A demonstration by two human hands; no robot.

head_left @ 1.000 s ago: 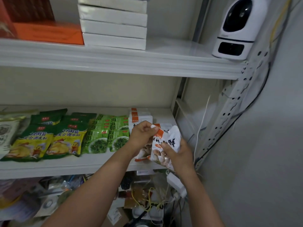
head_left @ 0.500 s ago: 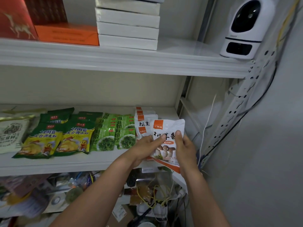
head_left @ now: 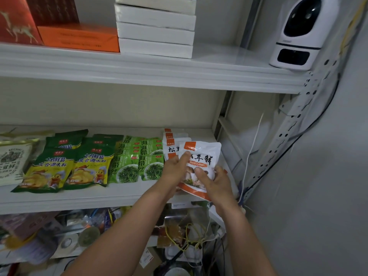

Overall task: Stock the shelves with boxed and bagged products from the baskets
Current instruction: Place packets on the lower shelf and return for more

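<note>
head view: left hand [head_left: 175, 170] and right hand [head_left: 216, 181] both pinch a glossy white-and-orange mushroom pouch [head_left: 201, 162], flat and rectangular, over the right end of the smooth white middle shelf [head_left: 119, 194], fronting matching pouches [head_left: 171, 145].

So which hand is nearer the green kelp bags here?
Left. The left hand sits just right of the kelp bags, gripping the white mushroom bag; the right hand holds that bag's far side.
</note>
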